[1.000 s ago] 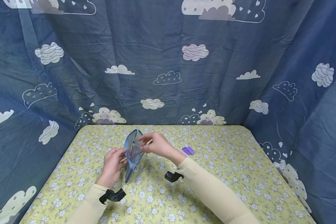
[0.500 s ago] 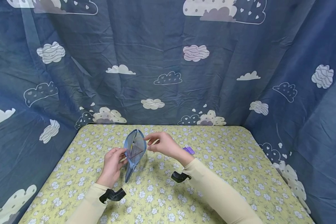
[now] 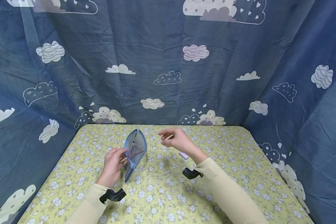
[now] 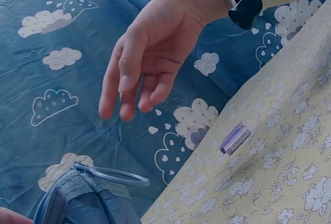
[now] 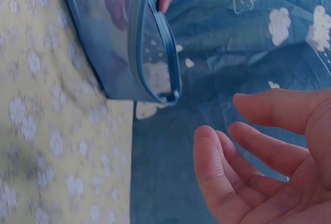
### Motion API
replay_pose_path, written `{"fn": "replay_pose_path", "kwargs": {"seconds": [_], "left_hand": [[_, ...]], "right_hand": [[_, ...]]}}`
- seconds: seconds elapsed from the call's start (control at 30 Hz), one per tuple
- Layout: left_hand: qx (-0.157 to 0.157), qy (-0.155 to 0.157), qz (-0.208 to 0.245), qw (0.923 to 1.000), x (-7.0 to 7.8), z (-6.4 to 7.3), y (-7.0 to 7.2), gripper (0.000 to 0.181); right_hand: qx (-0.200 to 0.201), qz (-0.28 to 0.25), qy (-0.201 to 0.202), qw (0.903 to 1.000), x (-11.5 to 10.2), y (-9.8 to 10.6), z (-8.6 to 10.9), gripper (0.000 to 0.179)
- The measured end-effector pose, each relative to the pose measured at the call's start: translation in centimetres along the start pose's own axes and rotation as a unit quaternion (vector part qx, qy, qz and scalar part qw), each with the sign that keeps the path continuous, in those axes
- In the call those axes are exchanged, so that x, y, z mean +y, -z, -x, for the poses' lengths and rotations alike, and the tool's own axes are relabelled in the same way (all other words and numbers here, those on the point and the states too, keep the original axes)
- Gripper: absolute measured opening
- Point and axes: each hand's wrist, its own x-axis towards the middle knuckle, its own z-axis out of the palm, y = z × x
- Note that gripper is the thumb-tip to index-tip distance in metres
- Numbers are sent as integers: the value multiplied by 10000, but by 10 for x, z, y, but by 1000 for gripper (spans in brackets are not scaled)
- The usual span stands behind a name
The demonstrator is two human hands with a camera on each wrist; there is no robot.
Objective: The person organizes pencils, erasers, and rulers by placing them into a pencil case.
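My left hand (image 3: 113,161) pinches the near-left side of a see-through blue zip pouch (image 3: 137,155), which is held upright with its mouth spread wide. A few slender items, one with a bit of yellow, show inside it. In the right wrist view, the zipped edge of the pouch (image 5: 137,43) stands apart from the right fingers. My right hand (image 3: 179,141) hovers to the right of the pouch, fingers loosely bent and holding nothing. Below it on the table lies a small purple and white block (image 3: 184,155), partly covered by the wrist; the left wrist view shows this block (image 4: 235,138) more fully.
A yellow flowered cloth covers the table (image 3: 156,199). Dark blue curtains (image 3: 168,62) with cloud prints hang behind it and on both sides. Each sleeve carries a black wrist camera (image 3: 191,173).
My right hand has drawn out of the pouch's mouth and moved right, now over the purple things. The left hand and the pouch have stayed nearly still.
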Motion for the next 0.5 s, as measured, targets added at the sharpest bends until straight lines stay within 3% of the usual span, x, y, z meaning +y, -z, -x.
{"fn": "replay_pose_path", "kwargs": {"seconds": [0.5], "left_hand": [[25,1,-5,10000,-1,-1,-1,20]], "right_hand": [[279,161,-194,9993,19,41,11,37]]}}
